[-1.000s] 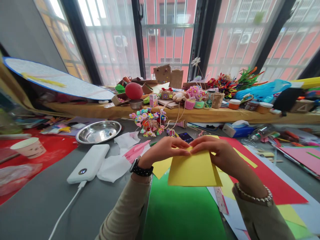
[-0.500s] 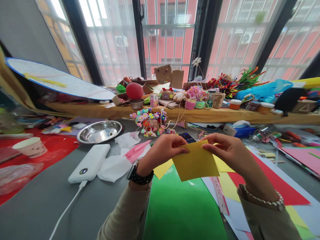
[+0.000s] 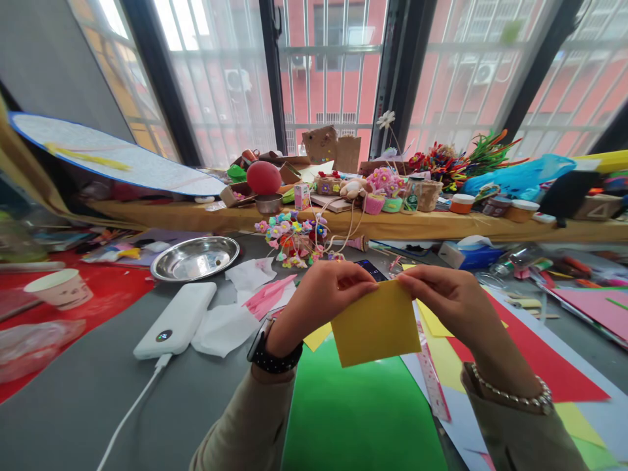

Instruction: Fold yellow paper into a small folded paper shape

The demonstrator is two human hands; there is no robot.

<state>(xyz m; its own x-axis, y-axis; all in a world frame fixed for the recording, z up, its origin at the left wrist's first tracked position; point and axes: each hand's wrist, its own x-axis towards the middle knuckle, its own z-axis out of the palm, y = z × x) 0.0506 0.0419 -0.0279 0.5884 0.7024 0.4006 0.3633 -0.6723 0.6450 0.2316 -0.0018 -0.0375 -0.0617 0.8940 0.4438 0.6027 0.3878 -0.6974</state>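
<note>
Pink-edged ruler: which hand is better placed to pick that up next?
Probably the right hand: it is nearer the ruler, while the left hand is farther across. Both hands hold the yellow paper, though.

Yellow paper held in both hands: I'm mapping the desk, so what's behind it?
A green sheet shows past the lower edge of the yellow paper, and part of a smartphone beyond the top edge. What lies directly behind is covered.

Your paper [image 3: 377, 327] is plain yellow, the mat [image 3: 358, 412] green, the tabletop [image 3: 88, 405] grey; your watch strap [image 3: 279, 360] is black with white dots, your sleeves [image 3: 250, 418] beige.
</note>
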